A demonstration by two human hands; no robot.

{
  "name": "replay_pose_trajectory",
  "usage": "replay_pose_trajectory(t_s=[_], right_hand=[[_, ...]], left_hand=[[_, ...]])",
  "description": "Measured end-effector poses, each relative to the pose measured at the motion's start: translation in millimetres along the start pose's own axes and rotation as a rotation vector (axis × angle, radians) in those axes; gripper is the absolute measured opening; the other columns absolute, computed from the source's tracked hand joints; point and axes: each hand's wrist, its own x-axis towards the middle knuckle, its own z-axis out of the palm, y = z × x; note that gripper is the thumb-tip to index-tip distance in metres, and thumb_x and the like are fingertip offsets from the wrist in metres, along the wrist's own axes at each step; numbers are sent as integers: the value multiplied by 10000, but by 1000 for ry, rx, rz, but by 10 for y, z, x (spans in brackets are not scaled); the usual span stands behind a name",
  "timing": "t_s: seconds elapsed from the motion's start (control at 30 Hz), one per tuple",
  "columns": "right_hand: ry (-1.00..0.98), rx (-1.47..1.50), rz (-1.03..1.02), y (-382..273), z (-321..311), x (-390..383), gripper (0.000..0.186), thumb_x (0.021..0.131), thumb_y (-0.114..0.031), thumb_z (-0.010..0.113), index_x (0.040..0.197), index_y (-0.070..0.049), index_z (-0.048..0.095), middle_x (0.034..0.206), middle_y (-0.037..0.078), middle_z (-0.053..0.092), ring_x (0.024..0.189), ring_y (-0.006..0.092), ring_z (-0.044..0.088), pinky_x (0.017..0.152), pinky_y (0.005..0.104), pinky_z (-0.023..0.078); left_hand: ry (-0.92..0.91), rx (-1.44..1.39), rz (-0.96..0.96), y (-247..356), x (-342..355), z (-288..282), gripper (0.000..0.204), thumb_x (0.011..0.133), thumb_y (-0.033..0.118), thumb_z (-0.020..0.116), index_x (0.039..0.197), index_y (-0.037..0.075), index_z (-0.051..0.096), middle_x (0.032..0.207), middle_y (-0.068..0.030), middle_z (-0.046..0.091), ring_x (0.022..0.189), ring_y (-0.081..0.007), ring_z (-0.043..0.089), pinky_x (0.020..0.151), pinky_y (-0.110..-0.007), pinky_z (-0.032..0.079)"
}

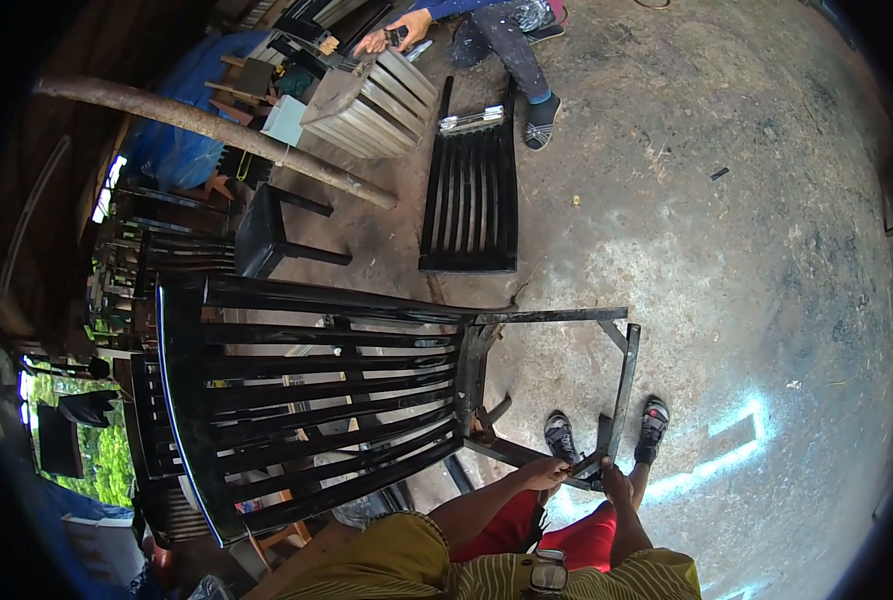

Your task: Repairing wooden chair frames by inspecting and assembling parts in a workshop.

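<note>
A black wooden chair (332, 395) with a tall slatted back lies on its side in front of me, its back toward the left. Its bare seat frame (620, 395) opens to the right, with no seat board in it. Near the frame's closest corner, my left hand (545, 473) is closed on the side rail. Just right of it, my right hand (617, 487) is closed at the end of the front rail. The undersides of both hands are hidden, and I cannot make out any small item in them.
Beyond the chair, a slatted black panel (470, 200) lies on the concrete floor (707, 240). A wooden pole (217, 130) slants across the left, near a black stool (259, 232). Another person's hand (407, 30) is above a slatted wooden crate (372, 105). More furniture crowds the left.
</note>
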Motion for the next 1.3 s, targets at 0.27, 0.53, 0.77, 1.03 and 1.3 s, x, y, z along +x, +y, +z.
replay_pose_trajectory(t_s=[0.27,0.53,0.77,1.03,1.3], right_hand=[[-7,-8,5,-38,-19,-14,693,730,-588,85,1038,-86,451,967,173,500,981,325,416,826,410,281],[-58,-34,23,212,81,86,668,748,-563,94,1065,-84,435,1001,180,480,999,303,407,834,383,289],[93,-105,-101,238,161,163,501,824,-406,235,997,10,456,791,188,527,752,263,515,661,312,380],[152,-163,-361,61,-10,69,205,790,-192,352,927,-63,435,760,153,534,567,324,526,493,399,410],[70,28,-44,137,-11,36,678,743,-585,130,922,-37,488,814,192,536,864,327,483,736,391,345]], left_hand=[[92,57,66,-35,-61,38,233,725,185,428,857,-3,469,667,-139,528,644,-218,536,557,-310,400],[-34,-175,-164,500,-226,-57,337,792,128,332,1083,-40,314,543,-84,508,436,-184,524,415,-278,418],[402,85,-6,-104,517,444,320,735,135,430,1030,19,390,762,-202,493,673,-323,496,577,-383,389],[160,142,257,75,564,-13,125,768,147,431,774,24,449,727,-164,467,713,-323,469,607,-362,366],[212,663,648,-116,667,39,180,756,214,433,718,41,466,670,-91,490,628,-229,514,531,-314,417]])
